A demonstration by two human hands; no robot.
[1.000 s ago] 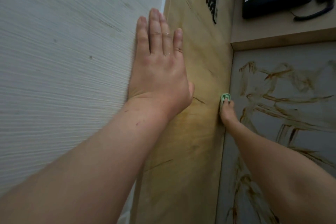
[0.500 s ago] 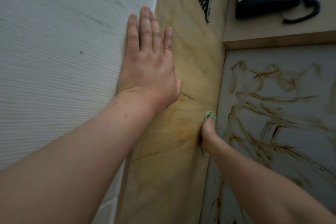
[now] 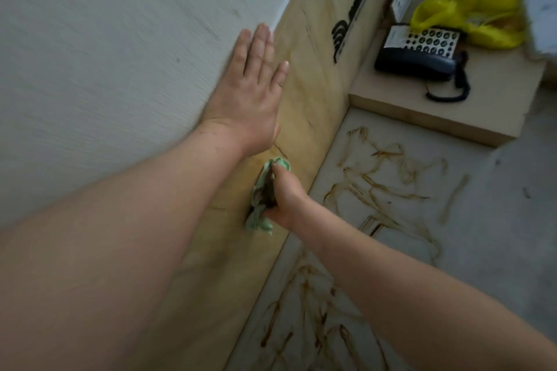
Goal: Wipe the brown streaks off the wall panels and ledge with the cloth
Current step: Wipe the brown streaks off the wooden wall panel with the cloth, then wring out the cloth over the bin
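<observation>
My right hand [image 3: 284,194] grips a crumpled green cloth [image 3: 260,199], stained dark, and presses it against the light wooden wall panel [image 3: 313,93]. My left hand [image 3: 248,96] lies flat with fingers spread, across the seam between the white textured wall [image 3: 105,54] and the wooden panel, just above the cloth. Faint yellowish smears show on the wood around the cloth. Thick brown streaks [image 3: 379,186] cover the pale grey ledge surface [image 3: 482,220] to the right of the panel, and more run along its lower part [image 3: 304,304].
A wooden shelf [image 3: 422,111] juts out at the upper right, carrying a dark desk phone [image 3: 422,51] with a coiled cord and a yellow plastic bag [image 3: 470,16]. A black fixture [image 3: 351,16] is mounted on the wooden panel above.
My right hand with the cloth has moved from the panel's right edge leftward and down across the wood. More of the cloth shows. The view has pulled back; my left hand stays flat.
</observation>
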